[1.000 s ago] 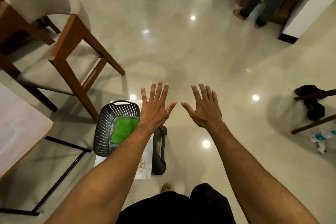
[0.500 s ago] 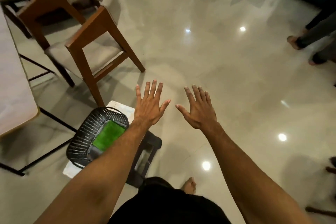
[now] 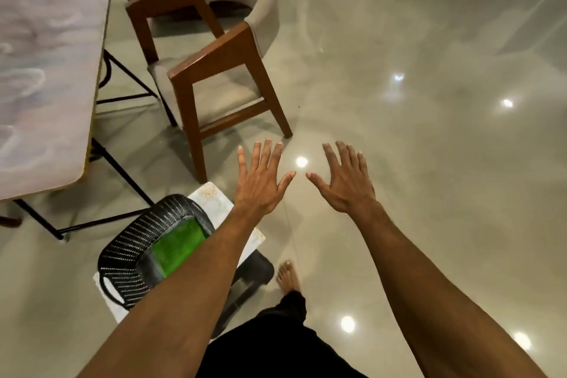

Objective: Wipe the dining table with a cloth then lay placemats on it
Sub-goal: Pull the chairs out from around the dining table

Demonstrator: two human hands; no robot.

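**Wiping not yet begun**

The table [image 3: 46, 86] stands at left. Off its near corner, the green cloth [image 3: 178, 244] lies in the basket [image 3: 129, 252]. Left hand [image 3: 260, 184] and right hand [image 3: 346, 187] hover spread, holding nothing. Next move, likely: lower the left hand and grip the cloth.

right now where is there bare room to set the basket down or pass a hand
The table top, left of the chair, is bare over its visible part. The floor right of the chair, past the right hand, is open. Crowded: lower left, where the basket with the cloth sits by the table legs and chair.
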